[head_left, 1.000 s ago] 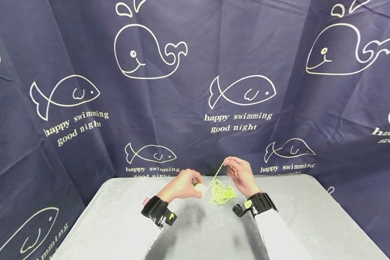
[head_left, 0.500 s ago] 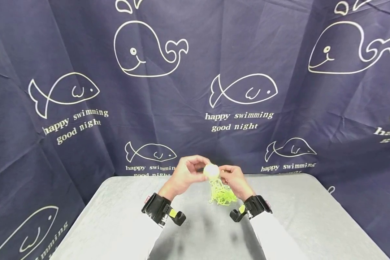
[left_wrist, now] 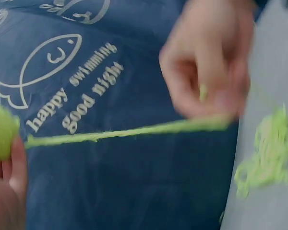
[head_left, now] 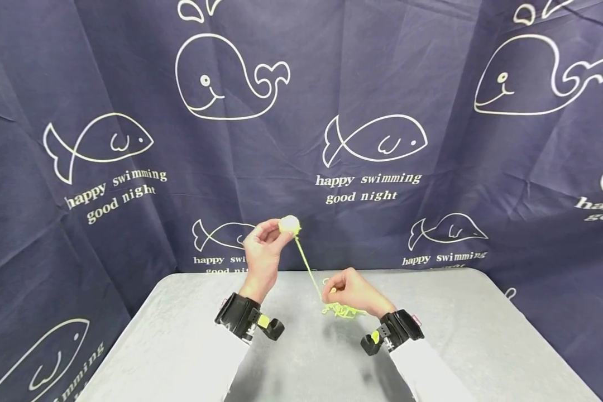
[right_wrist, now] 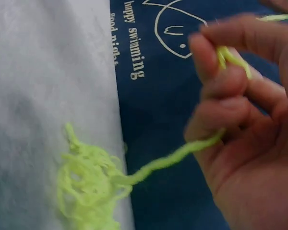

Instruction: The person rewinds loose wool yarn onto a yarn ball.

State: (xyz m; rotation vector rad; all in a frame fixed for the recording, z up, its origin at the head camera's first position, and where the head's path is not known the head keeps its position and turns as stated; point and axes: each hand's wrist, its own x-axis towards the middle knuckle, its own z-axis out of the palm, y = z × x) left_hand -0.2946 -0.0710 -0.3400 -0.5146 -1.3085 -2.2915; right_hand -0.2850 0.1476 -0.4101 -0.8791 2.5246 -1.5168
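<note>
Raised against the curtain, my left hand (head_left: 261,258) grips a small ball of yarn (head_left: 289,225) between fingers and thumb. It looks bright white-yellow in the head view and yellow-green in the left wrist view, where only part of the ball (left_wrist: 1,136) shows. A taut yarn strand (head_left: 309,269) slants down from it to my right hand (head_left: 354,292), whose fingers pinch it low over the table. In the right wrist view the yarn passes through the curled fingers, and its tail (right_wrist: 168,160) runs to a loose yarn heap (right_wrist: 89,184) on the table.
The grey table (head_left: 196,340) ends at the back against a dark blue curtain (head_left: 301,184) printed with whales, fish and words. Each wrist wears a black strap with a small camera, the left camera (head_left: 272,328) and the right camera (head_left: 369,343).
Both hands came together at the ball, then parted. The left rose up and left with the ball; the right dropped toward the heap, stretching the strand between them.
</note>
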